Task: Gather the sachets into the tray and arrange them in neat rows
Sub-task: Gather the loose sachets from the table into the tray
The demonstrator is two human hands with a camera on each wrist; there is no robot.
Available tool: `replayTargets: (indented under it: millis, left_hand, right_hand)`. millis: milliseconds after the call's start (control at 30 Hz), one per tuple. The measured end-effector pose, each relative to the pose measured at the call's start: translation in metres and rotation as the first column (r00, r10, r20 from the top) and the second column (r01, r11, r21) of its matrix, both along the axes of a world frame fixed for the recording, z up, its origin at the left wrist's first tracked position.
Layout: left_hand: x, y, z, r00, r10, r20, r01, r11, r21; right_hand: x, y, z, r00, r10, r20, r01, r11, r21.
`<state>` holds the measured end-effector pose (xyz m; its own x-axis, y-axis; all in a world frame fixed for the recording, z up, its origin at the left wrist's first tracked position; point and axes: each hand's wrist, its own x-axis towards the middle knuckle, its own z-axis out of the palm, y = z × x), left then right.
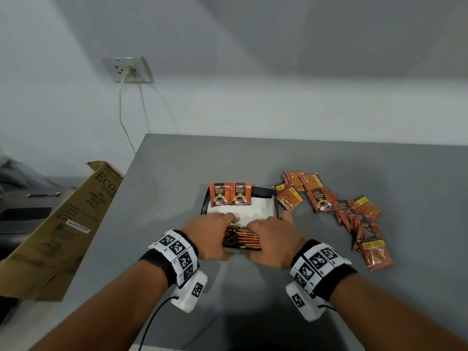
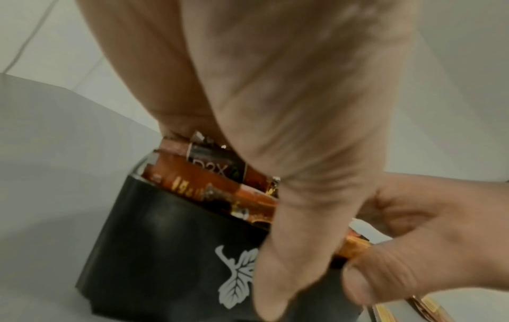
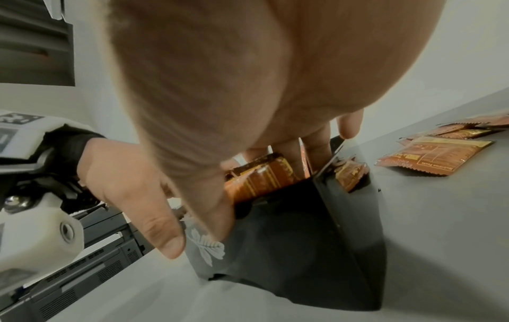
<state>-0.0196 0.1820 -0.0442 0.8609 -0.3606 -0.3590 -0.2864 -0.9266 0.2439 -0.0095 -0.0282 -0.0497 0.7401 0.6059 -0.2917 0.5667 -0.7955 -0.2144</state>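
Observation:
A black tray (image 1: 264,191) with a white paper liner (image 1: 255,207) sits mid-table. Two orange-and-black sachets (image 1: 230,194) stand against its far wall. A packed row of sachets (image 1: 243,238) stands along its near wall. My left hand (image 1: 217,233) and right hand (image 1: 266,236) both grip that row, fingers curled over its far side and thumbs on the outside of the near wall. The left wrist view shows the row of sachets (image 2: 209,180) above the tray wall (image 2: 165,239). The right wrist view shows the sachets (image 3: 261,176) under my fingers. Loose sachets (image 1: 354,214) lie scattered to the right.
A long cardboard box (image 1: 63,224) leans at the table's left edge, with a grey machine (image 1: 25,206) beyond it. A wall socket (image 1: 129,69) with a hanging cable is behind. The nearest loose sachet (image 3: 432,156) lies just right of the tray.

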Motion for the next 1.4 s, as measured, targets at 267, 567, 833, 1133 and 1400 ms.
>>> replayTargets:
  millis: [267,567,833,1133,1400]
  left_hand:
    - [0.011,0.004,-0.001,0.994,-0.065,-0.092,0.063,0.998,-0.027]
    - [0.017,0.005,0.013,0.972,-0.013,-0.234,-0.008,0.996,-0.088]
    - [0.020,0.008,0.027,0.995,0.033,-0.090,-0.044,0.991,-0.128]
    - [0.009,-0.009,0.018,0.999,-0.004,-0.050,0.007,0.997,0.071]
    - [0.004,-0.014,0.011,1.000,-0.014,-0.008,0.015,0.998,0.069]
  right_hand:
    - [0.007,-0.003,-0.004,0.985,-0.066,-0.162,0.082,0.992,0.095]
    - [0.013,-0.003,-0.004,0.980,-0.081,-0.180,0.104,0.986,0.127]
    - [0.018,-0.008,0.002,0.995,-0.097,-0.037,0.102,0.982,0.159]
    - [0.011,-0.002,-0.003,0.998,-0.061,-0.003,0.061,0.997,0.044]
    - [0.008,0.000,-0.006,0.998,-0.066,-0.026,0.065,0.998,-0.018]
